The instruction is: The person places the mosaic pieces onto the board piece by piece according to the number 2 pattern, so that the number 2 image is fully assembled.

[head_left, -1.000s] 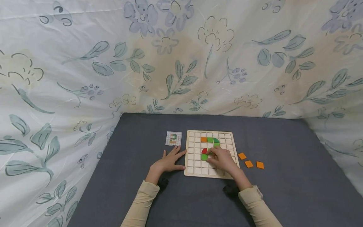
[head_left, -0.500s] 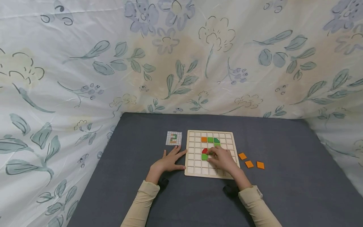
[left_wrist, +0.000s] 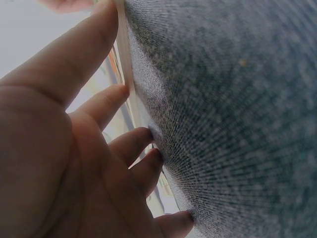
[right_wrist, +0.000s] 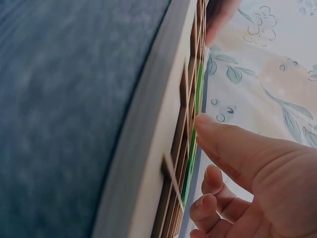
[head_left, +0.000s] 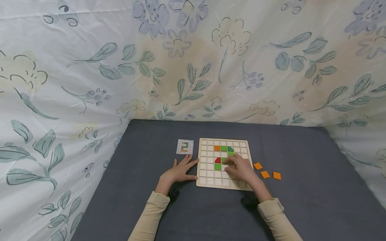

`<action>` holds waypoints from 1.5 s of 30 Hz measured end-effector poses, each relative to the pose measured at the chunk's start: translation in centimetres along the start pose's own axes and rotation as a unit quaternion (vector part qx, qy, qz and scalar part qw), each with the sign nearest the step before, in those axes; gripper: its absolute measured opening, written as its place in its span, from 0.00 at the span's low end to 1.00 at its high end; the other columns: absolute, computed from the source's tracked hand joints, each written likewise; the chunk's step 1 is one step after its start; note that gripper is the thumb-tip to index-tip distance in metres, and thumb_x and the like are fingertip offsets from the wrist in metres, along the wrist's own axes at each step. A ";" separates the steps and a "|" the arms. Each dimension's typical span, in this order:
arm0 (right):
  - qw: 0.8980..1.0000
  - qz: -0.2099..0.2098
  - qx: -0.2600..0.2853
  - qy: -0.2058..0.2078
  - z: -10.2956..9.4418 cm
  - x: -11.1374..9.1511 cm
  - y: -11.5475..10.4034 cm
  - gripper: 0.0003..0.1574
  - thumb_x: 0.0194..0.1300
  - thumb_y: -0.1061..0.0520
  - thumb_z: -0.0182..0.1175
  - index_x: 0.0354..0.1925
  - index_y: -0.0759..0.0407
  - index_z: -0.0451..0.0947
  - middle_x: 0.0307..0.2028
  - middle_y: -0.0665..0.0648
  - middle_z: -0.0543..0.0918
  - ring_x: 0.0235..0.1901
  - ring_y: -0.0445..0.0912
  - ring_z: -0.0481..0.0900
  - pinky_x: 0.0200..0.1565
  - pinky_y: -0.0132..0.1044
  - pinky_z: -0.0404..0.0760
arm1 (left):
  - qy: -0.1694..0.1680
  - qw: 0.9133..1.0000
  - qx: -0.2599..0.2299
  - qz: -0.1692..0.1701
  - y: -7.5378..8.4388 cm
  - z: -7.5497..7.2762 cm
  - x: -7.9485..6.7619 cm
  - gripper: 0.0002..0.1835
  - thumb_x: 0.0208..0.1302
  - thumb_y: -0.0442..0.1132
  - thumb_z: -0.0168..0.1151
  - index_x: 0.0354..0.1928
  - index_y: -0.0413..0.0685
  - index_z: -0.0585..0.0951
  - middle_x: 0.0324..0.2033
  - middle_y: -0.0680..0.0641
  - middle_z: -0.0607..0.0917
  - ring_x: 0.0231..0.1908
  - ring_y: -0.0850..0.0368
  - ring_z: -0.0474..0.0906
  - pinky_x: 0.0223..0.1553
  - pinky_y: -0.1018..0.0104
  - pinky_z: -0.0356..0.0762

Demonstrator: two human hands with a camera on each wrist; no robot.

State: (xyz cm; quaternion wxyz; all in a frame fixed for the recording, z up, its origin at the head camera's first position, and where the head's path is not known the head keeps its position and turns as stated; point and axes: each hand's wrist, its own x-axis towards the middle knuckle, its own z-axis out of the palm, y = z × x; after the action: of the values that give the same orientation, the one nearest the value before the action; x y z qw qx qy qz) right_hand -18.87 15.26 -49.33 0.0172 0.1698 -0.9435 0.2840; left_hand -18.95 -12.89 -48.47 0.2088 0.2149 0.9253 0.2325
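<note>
A wooden grid board [head_left: 208, 177] lies on the dark cloth with tiles in some squares. Its upper row has an orange square tile [head_left: 217, 148], a green square tile [head_left: 223, 148] and a dark green rounded tile [head_left: 230, 149]. Lower down sit a red rounded tile [head_left: 218, 160] and a green square tile [head_left: 217, 166]. My right hand [head_left: 241, 169] is over the board beside another green tile [head_left: 223, 160], partly covered by its fingers. Thumb and fingers stand apart in the right wrist view, with nothing seen between them. Fingers spread, my left hand [head_left: 178, 170] touches the board's left edge.
A small pattern card [head_left: 185, 146] with a coloured figure on a grid lies left of the board. To the right are three loose orange tiles, the nearest being an orange tile [head_left: 257, 165]. Behind the table hangs a floral curtain [head_left: 193, 83].
My right hand has shifted slightly right, uncovering more of the green tile beside the red one. My left hand has stayed at the board's edge.
</note>
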 end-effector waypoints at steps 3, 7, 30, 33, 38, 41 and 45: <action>1.000 -0.002 -0.002 0.004 -0.3 -0.2 0.4 0.12 0.54 0.53 0.68 0.39 0.52 0.82 0.30 0.51 0.74 0.28 0.43 0.69 0.33 0.39 0.58 | 0.001 1.000 0.000 0.002 0.0 0.0 0.0 0.41 0.59 0.56 0.60 0.72 0.61 0.54 0.72 0.45 0.46 0.72 0.48 0.36 0.65 0.35 0.28; 1.000 0.003 -0.004 0.005 -0.6 -0.5 1.0 0.12 0.55 0.53 0.67 0.40 0.52 0.82 0.30 0.51 0.74 0.28 0.43 0.70 0.35 0.42 0.60 | 0.004 1.000 0.001 0.003 0.0 0.0 0.0 0.41 0.59 0.56 0.61 0.72 0.60 0.55 0.72 0.44 0.46 0.72 0.47 0.37 0.64 0.34 0.29; 0.999 0.027 -0.019 0.025 -3.2 -2.0 4.7 0.15 0.56 0.55 0.66 0.44 0.54 0.81 0.28 0.53 0.70 0.23 0.42 0.63 0.31 0.40 0.51 | 0.003 1.000 0.003 0.004 -0.1 0.0 0.0 0.41 0.59 0.56 0.60 0.72 0.59 0.55 0.72 0.44 0.46 0.72 0.47 0.37 0.64 0.34 0.29; 0.999 0.030 -0.030 0.025 -3.6 -2.2 5.1 0.16 0.57 0.55 0.66 0.45 0.54 0.80 0.28 0.53 0.70 0.24 0.43 0.63 0.32 0.41 0.52 | 0.002 1.000 0.004 0.004 -0.2 0.0 0.0 0.41 0.59 0.56 0.60 0.72 0.60 0.55 0.72 0.44 0.46 0.72 0.47 0.37 0.64 0.34 0.29; 0.998 0.046 -0.037 0.020 -4.6 -2.7 5.2 0.17 0.58 0.55 0.65 0.47 0.55 0.80 0.32 0.55 0.72 0.28 0.45 0.68 0.35 0.48 0.59 | 0.002 1.000 0.005 0.004 -0.3 0.1 0.1 0.41 0.59 0.57 0.60 0.72 0.60 0.55 0.72 0.44 0.46 0.72 0.47 0.37 0.64 0.34 0.29; 0.998 0.055 -0.036 0.016 -5.0 -2.9 5.6 0.18 0.57 0.55 0.65 0.48 0.54 0.80 0.32 0.55 0.73 0.26 0.45 0.67 0.35 0.48 0.59 | 0.001 1.000 0.004 0.003 -0.3 0.1 0.1 0.41 0.59 0.57 0.60 0.72 0.60 0.55 0.72 0.44 0.46 0.72 0.47 0.37 0.64 0.34 0.29; 0.997 0.062 -0.050 0.017 -5.1 -3.0 6.4 0.19 0.57 0.54 0.66 0.48 0.55 0.80 0.31 0.55 0.72 0.24 0.44 0.66 0.33 0.45 0.57 | 0.002 1.000 0.007 0.002 -0.3 0.1 0.2 0.41 0.59 0.57 0.60 0.72 0.61 0.55 0.72 0.44 0.46 0.72 0.47 0.37 0.64 0.34 0.29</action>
State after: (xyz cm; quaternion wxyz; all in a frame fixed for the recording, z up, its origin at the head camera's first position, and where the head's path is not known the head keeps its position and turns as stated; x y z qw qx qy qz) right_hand -18.47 24.00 -48.81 0.0239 0.1054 -0.9649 0.2394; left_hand -19.12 -13.03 -48.78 0.2051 0.2178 0.9267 0.2272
